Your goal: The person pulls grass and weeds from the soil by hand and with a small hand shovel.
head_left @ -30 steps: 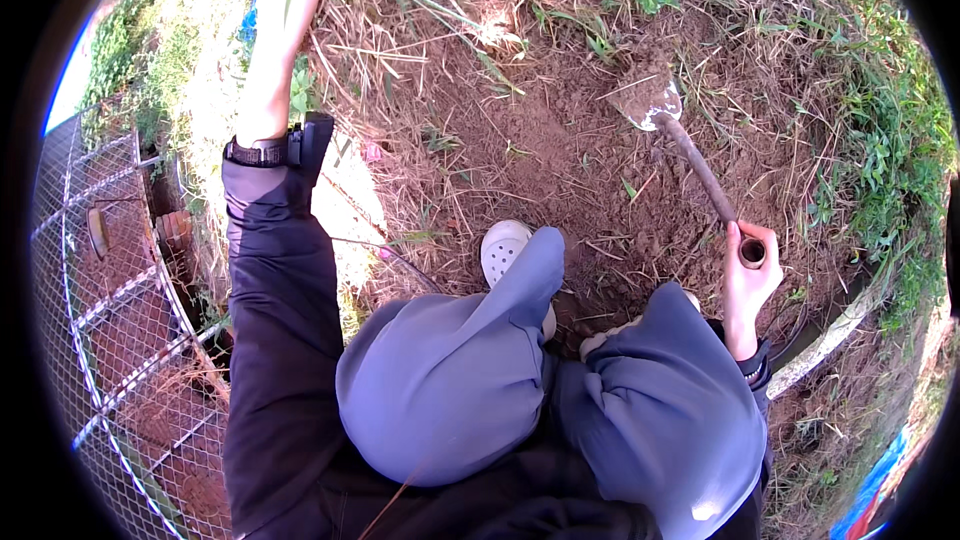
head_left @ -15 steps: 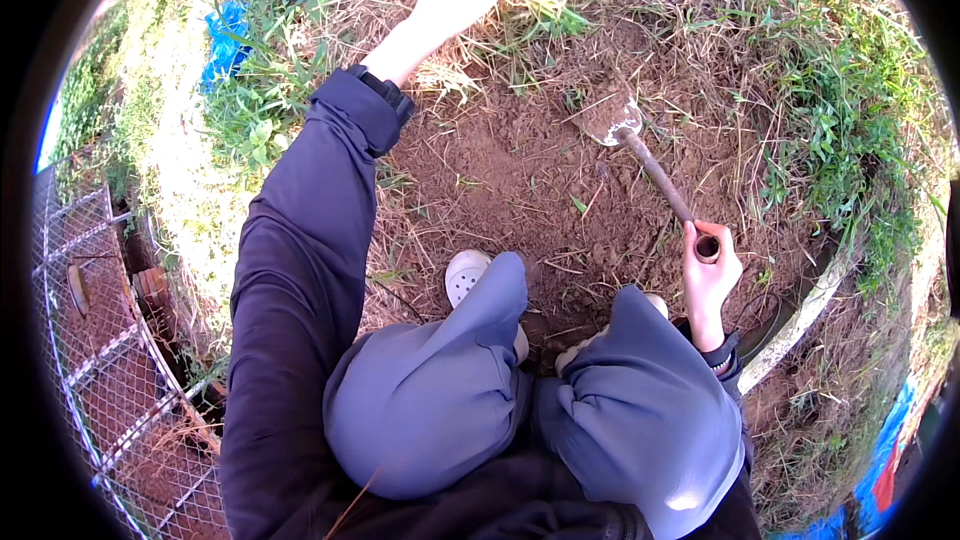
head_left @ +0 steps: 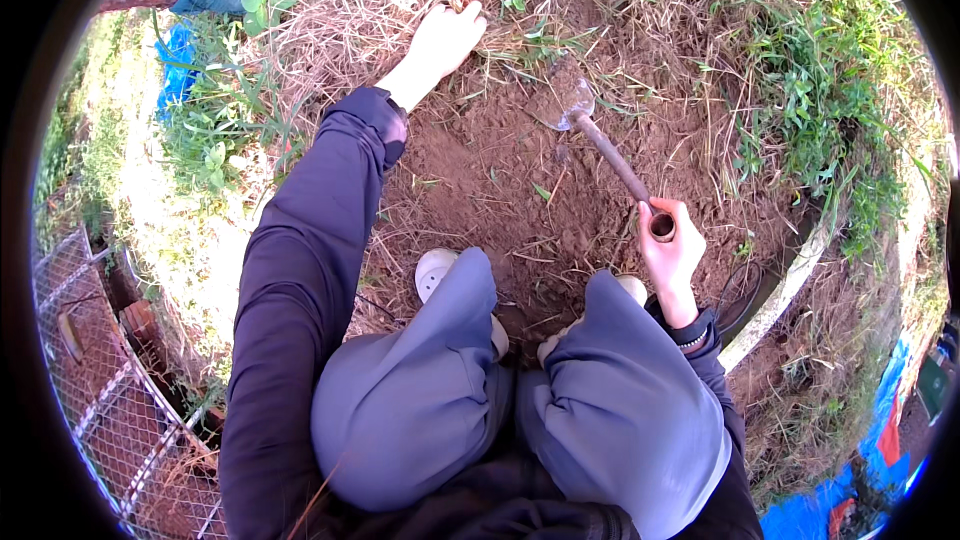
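My right hand (head_left: 672, 250) is wrapped round the end of a short-handled hoe (head_left: 612, 160), whose hollow butt shows between thumb and fingers. Its pale, soil-smeared blade (head_left: 577, 105) rests against the brown soil, partly covered with dirt. Up and to the left, my left hand (head_left: 447, 42) reaches out with its fingers curled into dry grass (head_left: 385, 5) at the edge of the bare patch. The fingertips are partly hidden by the stalks.
Bare soil (head_left: 480, 175) lies before my pale clogs (head_left: 435, 270). Green weeds (head_left: 825, 100) grow at the right, beside a pale curved edging (head_left: 785, 305). A wire-mesh panel (head_left: 110, 380) stands at the left. Blue sheeting (head_left: 815, 510) lies at the lower right.
My left hand has moved down and slightly left, away from the loose grass clump it was at, and its fingers have curled in. The view has shifted; the right hand keeps the hoe.
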Demonstrator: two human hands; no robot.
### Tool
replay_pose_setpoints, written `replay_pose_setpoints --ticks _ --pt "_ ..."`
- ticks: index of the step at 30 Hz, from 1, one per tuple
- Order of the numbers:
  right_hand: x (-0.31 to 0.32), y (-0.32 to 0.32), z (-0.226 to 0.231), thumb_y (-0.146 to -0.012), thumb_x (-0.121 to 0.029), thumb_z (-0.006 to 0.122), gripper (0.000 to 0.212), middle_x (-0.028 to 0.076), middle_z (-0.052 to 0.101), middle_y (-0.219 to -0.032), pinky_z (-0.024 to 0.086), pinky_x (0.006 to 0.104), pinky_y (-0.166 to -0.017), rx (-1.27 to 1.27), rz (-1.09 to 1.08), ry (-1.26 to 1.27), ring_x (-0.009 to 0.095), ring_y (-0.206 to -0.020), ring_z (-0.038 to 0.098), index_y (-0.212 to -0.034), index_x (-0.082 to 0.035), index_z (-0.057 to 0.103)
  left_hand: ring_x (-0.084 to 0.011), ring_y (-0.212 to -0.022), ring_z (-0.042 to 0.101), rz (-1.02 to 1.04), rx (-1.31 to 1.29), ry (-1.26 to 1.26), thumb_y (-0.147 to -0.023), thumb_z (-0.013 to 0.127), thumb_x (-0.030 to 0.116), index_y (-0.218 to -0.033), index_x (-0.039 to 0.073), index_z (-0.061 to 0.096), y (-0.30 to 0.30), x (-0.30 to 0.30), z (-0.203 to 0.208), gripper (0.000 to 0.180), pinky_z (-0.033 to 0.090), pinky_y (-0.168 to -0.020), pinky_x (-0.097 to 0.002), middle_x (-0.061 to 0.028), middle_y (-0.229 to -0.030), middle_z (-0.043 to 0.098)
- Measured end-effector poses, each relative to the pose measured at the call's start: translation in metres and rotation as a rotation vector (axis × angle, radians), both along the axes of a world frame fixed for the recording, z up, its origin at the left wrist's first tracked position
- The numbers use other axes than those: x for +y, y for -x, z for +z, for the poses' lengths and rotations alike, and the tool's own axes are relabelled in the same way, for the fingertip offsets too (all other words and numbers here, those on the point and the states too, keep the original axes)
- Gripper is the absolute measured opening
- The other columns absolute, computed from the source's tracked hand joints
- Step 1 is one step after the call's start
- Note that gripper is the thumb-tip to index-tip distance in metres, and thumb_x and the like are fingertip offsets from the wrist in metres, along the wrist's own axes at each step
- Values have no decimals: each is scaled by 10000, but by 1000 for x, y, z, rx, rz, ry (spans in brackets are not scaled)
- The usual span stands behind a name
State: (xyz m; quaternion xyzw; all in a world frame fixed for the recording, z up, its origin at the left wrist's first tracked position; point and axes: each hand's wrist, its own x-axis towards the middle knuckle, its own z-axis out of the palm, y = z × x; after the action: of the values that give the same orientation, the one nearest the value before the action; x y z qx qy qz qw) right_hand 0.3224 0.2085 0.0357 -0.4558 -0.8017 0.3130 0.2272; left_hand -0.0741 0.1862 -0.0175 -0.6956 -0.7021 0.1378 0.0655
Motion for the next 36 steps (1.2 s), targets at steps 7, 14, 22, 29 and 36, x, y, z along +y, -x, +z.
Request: replay_pose_setpoints --ticks 7,14,22,29,36 --pt "-13 15 -30 -763 -159 724 155 35 574 -584 433 226 -478 67 -86 32 102 -481 536 -842 -84 614 -253 -850 622 131 -193 -121 -747 649 217 -1008 53 594 13 -3 44 313 502 -735 -355 -99 -905 628" --pt "12 84 -26 -788 -221 689 175 42 590 -608 447 277 -498 102 -101 78 166 -526 589 -870 -110 582 -244 -982 604 509 -198 -231 -839 516 405 -1129 63 589 26 -6 95 454 491 -821 -334 -132 -1064 622" --pt "8 21 -25 -777 -166 711 149 17 551 -568 438 217 -495 50 -152 30 76 -488 519 -873 -104 616 -286 -702 638 912 -493 -573 -799 616 456 -1114 81 606 47 -5 74 490 489 -668 -374 -160 -773 655" --pt "72 161 -38 -801 -256 656 189 25 612 -625 455 327 -498 100 -70 -16 214 -561 615 -844 -114 539 -199 -586 531 913 -716 -830 -796 677 382 -868 -56 634 63 -2 75 446 444 -640 -339 -153 -689 633" --pt "64 108 -16 -777 -210 691 167 7 577 -576 437 257 -472 97 8 -37 139 -495 574 -841 -112 572 -175 -870 516 1096 -1078 -1197 -783 719 283 -1073 -37 567 74 -35 92 457 384 -845 -315 -90 -994 599"
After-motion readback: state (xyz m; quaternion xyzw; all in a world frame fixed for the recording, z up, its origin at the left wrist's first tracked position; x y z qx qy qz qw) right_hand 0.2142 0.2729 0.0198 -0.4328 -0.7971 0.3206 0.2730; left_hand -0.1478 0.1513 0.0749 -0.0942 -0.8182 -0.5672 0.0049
